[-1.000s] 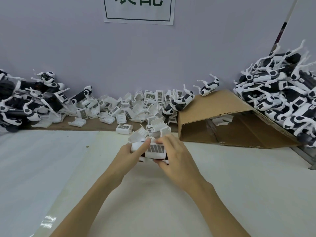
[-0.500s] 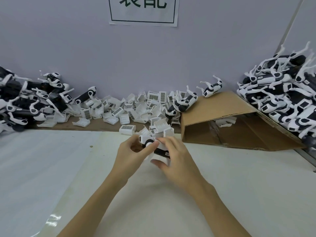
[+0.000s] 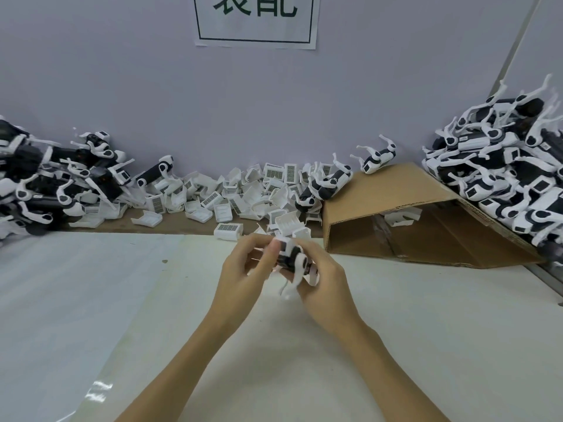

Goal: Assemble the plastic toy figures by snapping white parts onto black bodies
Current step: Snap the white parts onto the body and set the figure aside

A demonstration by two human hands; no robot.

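Observation:
Both hands hold one black-and-white toy figure (image 3: 293,257) above the middle of the white table. My left hand (image 3: 243,271) pinches its upper left end with thumb and fingers. My right hand (image 3: 323,281) cups it from the right and below, fingers curled round the body. A white leg of the figure sticks down between the hands. Loose white parts (image 3: 231,193) lie heaped along the back wall. Black bodies with white legs (image 3: 45,184) are piled at the far left.
A brown cardboard box (image 3: 405,208) lies on its side at the right, open toward me. Several finished figures (image 3: 502,175) are stacked on and behind it. A paper sign (image 3: 256,19) hangs on the wall. Clear plastic sheet (image 3: 61,300) covers the table's left part.
The figure was turned in my hands: the barcoded white face that showed a second ago has rotated away, and the black body and a white leg now face me. Hands rose slightly.

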